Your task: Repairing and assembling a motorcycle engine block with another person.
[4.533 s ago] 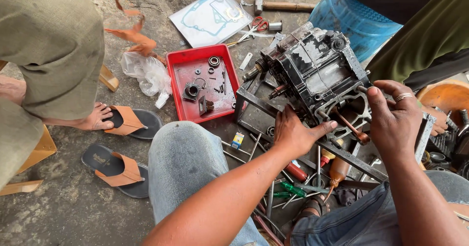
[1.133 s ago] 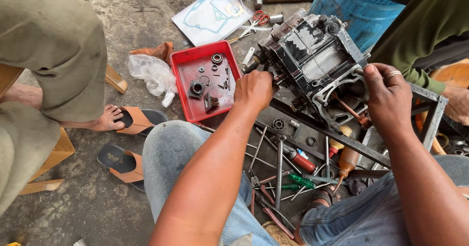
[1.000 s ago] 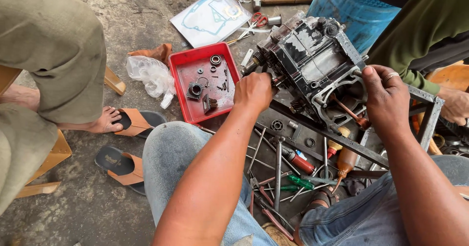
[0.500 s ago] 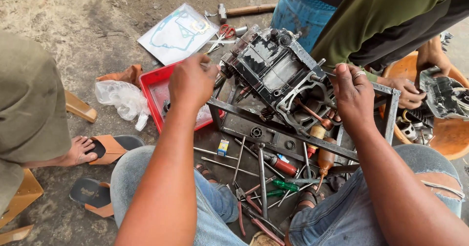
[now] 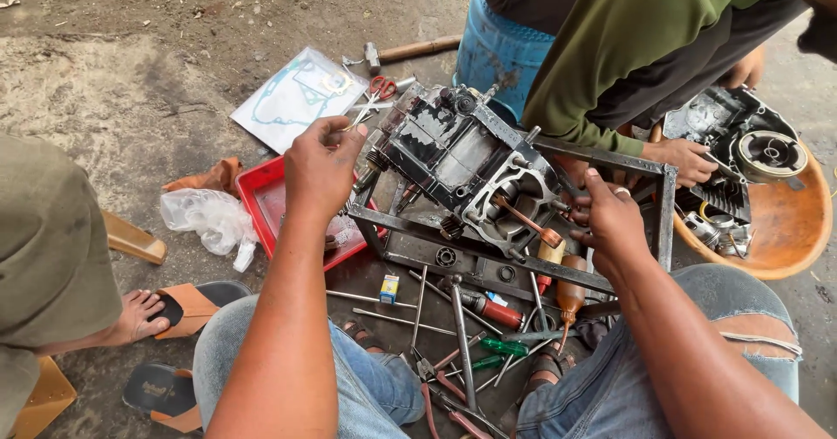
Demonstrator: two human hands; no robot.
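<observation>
A black, oily engine block lies tilted on a steel frame stand, its bare connecting rod sticking out of the open bore. My left hand is at the block's left end, above a red tray, fingers curled against the casing. My right hand grips the block's right side beside the bore, by the frame's corner. Whether a small part sits in either hand is hidden.
Screwdrivers, rods and pliers lie between my knees with an oil bottle. A co-worker's hand works over an orange basin of engine parts. Gasket packet, scissors, hammer and plastic bag lie behind. Another person's sandalled foot is at left.
My left hand has slid from the block's near side up to its left end. My right hand stays at the bore. The view swung right, bringing in the co-worker and basin.
</observation>
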